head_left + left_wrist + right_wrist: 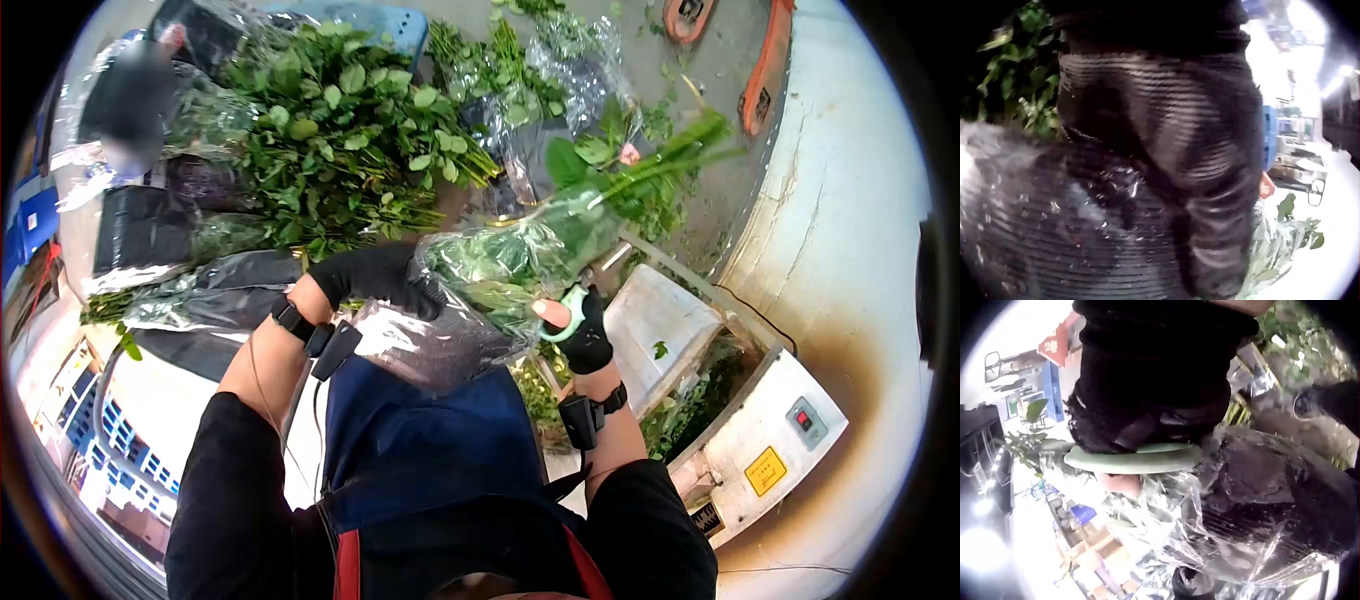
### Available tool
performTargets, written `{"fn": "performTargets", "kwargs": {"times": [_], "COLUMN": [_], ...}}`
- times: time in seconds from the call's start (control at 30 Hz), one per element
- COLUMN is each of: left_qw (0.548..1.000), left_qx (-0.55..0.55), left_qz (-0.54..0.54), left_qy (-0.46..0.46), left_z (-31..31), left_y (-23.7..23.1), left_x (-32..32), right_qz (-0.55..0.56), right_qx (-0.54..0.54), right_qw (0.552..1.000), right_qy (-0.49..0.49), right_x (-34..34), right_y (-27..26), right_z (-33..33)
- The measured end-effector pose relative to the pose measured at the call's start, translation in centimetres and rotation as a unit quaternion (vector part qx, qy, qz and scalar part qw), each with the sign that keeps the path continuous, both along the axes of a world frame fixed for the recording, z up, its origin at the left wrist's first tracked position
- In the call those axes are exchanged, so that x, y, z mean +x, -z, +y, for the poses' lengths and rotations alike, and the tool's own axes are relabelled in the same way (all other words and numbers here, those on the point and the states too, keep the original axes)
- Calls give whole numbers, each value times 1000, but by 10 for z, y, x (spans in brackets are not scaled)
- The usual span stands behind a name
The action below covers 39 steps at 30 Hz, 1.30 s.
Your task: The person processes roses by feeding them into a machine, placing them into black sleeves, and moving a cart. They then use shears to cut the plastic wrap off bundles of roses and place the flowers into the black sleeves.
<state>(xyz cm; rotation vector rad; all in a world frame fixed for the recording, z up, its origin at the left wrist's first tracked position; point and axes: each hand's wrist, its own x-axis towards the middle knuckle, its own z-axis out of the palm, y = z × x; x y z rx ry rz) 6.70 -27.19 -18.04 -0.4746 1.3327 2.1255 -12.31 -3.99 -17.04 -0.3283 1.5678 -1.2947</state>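
In the head view, a bunch of leafy stems point(680, 165) lies across my front, wrapped in clear plastic with a dark ribbed sleeve point(430, 350) at its near end. My black-gloved left hand point(385, 280) grips the bunch at the sleeve. The left wrist view has that glove point(1166, 119) close against the ribbed wrap point(1072, 244). My right hand point(588, 340), gloved with a bare thumb, holds scissors point(572, 312) by their pale green handles beside the plastic. Their blades point away to the upper right. The green handle point(1141, 461) also crosses the right wrist view below the glove.
A large heap of leafy stems point(350, 140) lies beyond my left hand, with dark wrapped bunches point(150, 235) left of it. Loose greenery and plastic point(570, 60) lie at the back. A white machine point(760, 420) with a red switch stands to the right, near orange-handled tools point(765, 70).
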Motion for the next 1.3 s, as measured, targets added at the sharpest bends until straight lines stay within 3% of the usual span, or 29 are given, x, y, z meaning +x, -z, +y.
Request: {"fn": "performTargets", "kwargs": {"times": [0.03, 0.07, 0.1, 0.13, 0.17, 0.2, 0.23, 0.3, 0.33, 0.37, 0.43, 0.5, 0.53, 0.57, 0.63, 0.73, 0.77, 0.97, 1.13, 1.23, 1.3], "left_qw": [999, 995, 980, 981, 974, 975, 971, 963, 960, 956, 954, 950, 951, 949, 954, 959, 960, 957, 963, 962, 945], "left_qx": [3, 80, 102, 48, -7, -52, -53, -58, -56, -54, -222, -196, -224, -251, -247, -241, -238, -272, -252, -243, -317], "left_qz": [22, -54, 7, -55, -116, -100, -103, -107, -84, -61, -63, -76, -80, -83, -64, -67, -73, -39, -61, -83, -55], "left_qy": [43, 1, -170, -182, -196, -192, -208, -242, -262, -282, -191, -230, -200, -169, -154, -134, -127, -88, -67, -98, -58], "left_z": [4, 4, 17, 21, 20, 20, 17, 7, 0, -10, -25, -25, -25, -23, -16, -1, 4, 40, 61, 70, 69], "left_y": [-3, -19, -40, -63, -88, -102, -114, -138, -148, -157, -174, -208, -230, -245, -254, -277, -285, -250, -255, -232, -241], "left_x": [11, 24, 32, 42, 49, 59, 70, 96, 109, 121, 144, 148, 148, 149, 162, 169, 170, 202, 188, 197, 190], "right_qz": [-30, -123, -47, 27, 163, 229, 367, 421, 496, 513, 602, 667, 647, 656, 673, 637, 642, 608, 532, 527, 543], "right_qx": [-20, -52, -11, 35, 117, 100, -2, -106, -96, -103, -108, -119, -127, -66, -47, -34, -70, -196, -152, -119, -110], "right_qw": [999, 991, 998, 998, 971, 958, 919, 883, 836, 819, 735, 668, 683, 673, 641, 584, 581, 571, 554, 570, 562], "right_qy": [-9, -22, -34, -46, -133, -139, -147, -178, -215, -237, -293, -306, -313, -336, -365, -502, -496, -515, -622, -619, -614], "right_x": [-1, -1, 8, 17, 21, 29, 29, 13, 1, -8, -31, -47, -56, -60, -62, -51, -49, -40, -21, -7, 7], "right_y": [-15, 9, -18, -44, -49, -58, -65, -83, -106, -124, -163, -193, -202, -216, -239, -264, -266, -274, -268, -269, -271], "right_z": [-11, -3, -19, -36, -38, -39, -42, -49, -51, -56, -75, -93, -104, -110, -118, -113, -107, -80, -53, -42, -37]}}
